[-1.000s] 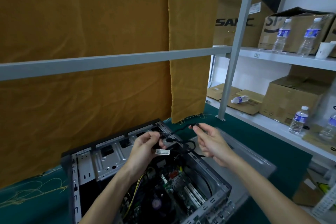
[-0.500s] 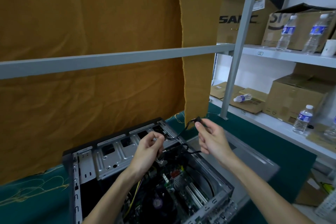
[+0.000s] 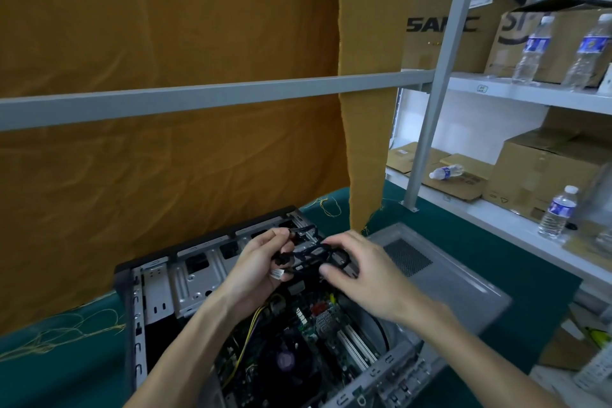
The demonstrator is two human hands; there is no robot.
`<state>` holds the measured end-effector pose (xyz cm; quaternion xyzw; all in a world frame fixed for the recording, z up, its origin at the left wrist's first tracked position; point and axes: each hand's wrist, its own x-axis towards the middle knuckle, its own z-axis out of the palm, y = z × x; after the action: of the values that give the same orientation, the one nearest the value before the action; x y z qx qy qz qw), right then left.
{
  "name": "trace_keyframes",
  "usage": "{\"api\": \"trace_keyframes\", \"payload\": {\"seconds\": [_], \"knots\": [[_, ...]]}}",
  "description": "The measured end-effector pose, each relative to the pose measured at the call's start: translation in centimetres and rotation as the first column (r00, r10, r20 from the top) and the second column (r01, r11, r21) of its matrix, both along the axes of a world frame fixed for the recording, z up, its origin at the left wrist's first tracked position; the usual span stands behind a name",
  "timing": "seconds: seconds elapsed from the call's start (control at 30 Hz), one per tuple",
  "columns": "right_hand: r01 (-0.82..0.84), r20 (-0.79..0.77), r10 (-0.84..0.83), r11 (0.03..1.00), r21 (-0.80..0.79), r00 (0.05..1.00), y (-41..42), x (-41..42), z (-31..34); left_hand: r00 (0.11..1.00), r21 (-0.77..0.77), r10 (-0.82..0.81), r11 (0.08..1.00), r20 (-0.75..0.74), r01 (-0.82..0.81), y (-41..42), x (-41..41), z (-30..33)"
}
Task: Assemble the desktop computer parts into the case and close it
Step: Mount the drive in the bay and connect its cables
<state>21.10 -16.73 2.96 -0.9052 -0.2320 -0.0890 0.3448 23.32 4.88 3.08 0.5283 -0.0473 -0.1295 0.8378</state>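
Observation:
An open desktop case [image 3: 155, 295] lies on its side on the green table, its motherboard [image 3: 298, 341] and cooler fan exposed. Above the drive bays my left hand [image 3: 258, 268] grips a bundle of black cables [image 3: 311, 253] with a small white tag hanging from it. My right hand [image 3: 357, 272] holds the other end of the same bundle, fingers curled over the loops. The two hands are close together, the cables bunched between them. A grey side panel [image 3: 440, 278] with a mesh vent lies flat to the right of the case.
A grey metal bar [image 3: 198, 99] crosses in front of an ochre cloth backdrop. A shelf upright [image 3: 427, 129] stands on the table at the back right. White shelves hold cardboard boxes [image 3: 543, 172] and water bottles [image 3: 558, 212]. Loose yellow threads lie on the green table [image 3: 496, 242].
My right hand has come down and left from a raised spot, bringing the stretched cable end back to the left hand. The cable is now bunched in loops between both hands.

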Motion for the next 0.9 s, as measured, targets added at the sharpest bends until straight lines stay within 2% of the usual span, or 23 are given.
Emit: {"api": "trace_keyframes", "payload": {"seconds": [0.07, 0.1, 0.17, 0.2, 0.3, 0.53, 0.67, 0.77, 0.83, 0.9], "knots": [[0.011, 0.048, -0.003, 0.986, -0.168, 0.999, 0.6, 0.3, -0.1, 1.000, 0.015, 0.004, 1.000, 0.000, -0.004, 0.1, 0.1, -0.1], [0.021, 0.041, -0.014, 0.985, -0.174, 0.999, 0.7, 0.3, -0.2, 1.000, 0.006, 0.009, 1.000, -0.001, -0.009, 0.2, 0.2, -0.2], [0.018, -0.012, -0.019, 0.997, -0.073, 1.000, 0.9, 0.2, -0.6, 0.999, -0.006, 0.034, 0.999, 0.001, -0.034, 0.3, 0.3, -0.4], [0.010, -0.027, -0.010, 1.000, -0.015, 1.000, 0.8, 0.3, -0.8, 0.998, 0.041, 0.063, 0.997, 0.024, -0.064, 0.3, 0.3, -0.5], [-0.030, -0.087, 0.038, 0.996, 0.089, 0.996, 0.2, 0.1, -1.0, 0.968, 0.314, 0.173, 0.923, 0.179, -0.223, 0.2, 0.2, -0.8], [-0.161, -0.180, 0.155, 0.987, -0.019, 0.971, -1.3, -1.7, -0.7, 0.931, 0.440, 0.270, 0.824, 0.246, -0.356, 0.5, 0.6, -1.4], [-0.190, -0.251, 0.177, 0.981, -0.029, 0.952, -2.5, -1.9, -0.2, 0.924, 0.451, 0.321, 0.807, 0.208, -0.382, 0.9, 0.9, -1.6], [-0.197, -0.279, 0.220, 0.974, 0.108, 0.935, -3.2, -1.8, 0.2, 0.941, 0.532, 0.237, 0.778, 0.243, -0.334, 1.4, 1.0, -1.6], [-0.157, -0.272, 0.217, 0.961, 0.225, 0.937, -3.6, -1.3, 0.2, 0.958, 0.628, 0.067, 0.742, 0.280, -0.235, 1.7, 0.8, -1.5], [-0.077, -0.290, 0.184, 0.935, 0.345, 0.939, -3.6, -0.5, -0.1, 0.955, 0.708, -0.156, 0.703, 0.253, -0.072, 1.8, 0.6, -1.7]]}}
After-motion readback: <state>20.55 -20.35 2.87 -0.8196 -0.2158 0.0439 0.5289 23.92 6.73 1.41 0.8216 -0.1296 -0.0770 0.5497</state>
